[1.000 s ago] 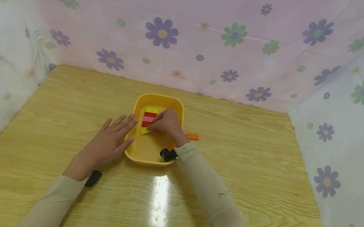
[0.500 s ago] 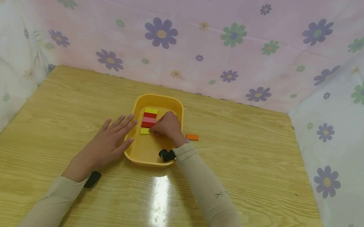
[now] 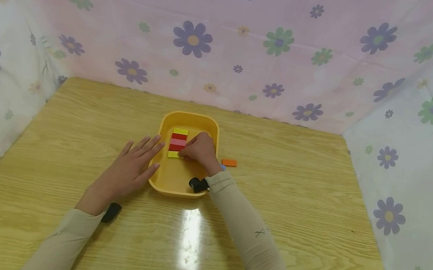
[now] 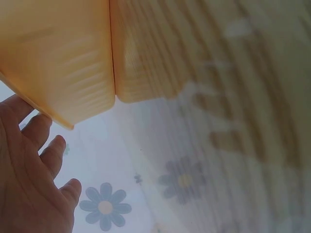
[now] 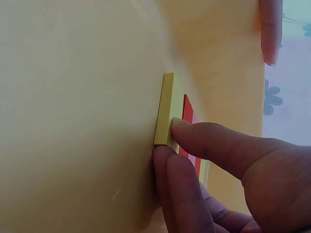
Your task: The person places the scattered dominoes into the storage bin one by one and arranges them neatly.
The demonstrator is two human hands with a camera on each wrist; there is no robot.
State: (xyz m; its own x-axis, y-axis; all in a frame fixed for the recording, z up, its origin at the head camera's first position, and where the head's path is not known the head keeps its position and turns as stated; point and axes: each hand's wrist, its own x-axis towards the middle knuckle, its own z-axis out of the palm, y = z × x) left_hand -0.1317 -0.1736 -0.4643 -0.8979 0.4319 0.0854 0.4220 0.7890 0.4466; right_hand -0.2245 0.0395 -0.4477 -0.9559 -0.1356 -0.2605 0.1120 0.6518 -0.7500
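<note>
My left hand stayed flat, fingers spread against the yellow tray. Inside it, my right hand pinched the yellow-green tile, which had swung from askew to square under the red tiles, so I judged the row nearly closed.

Head view: high, facing forward and down, whole table in frame. Wrist views: very close, low, each beside its hand. All three share the tray.
</note>
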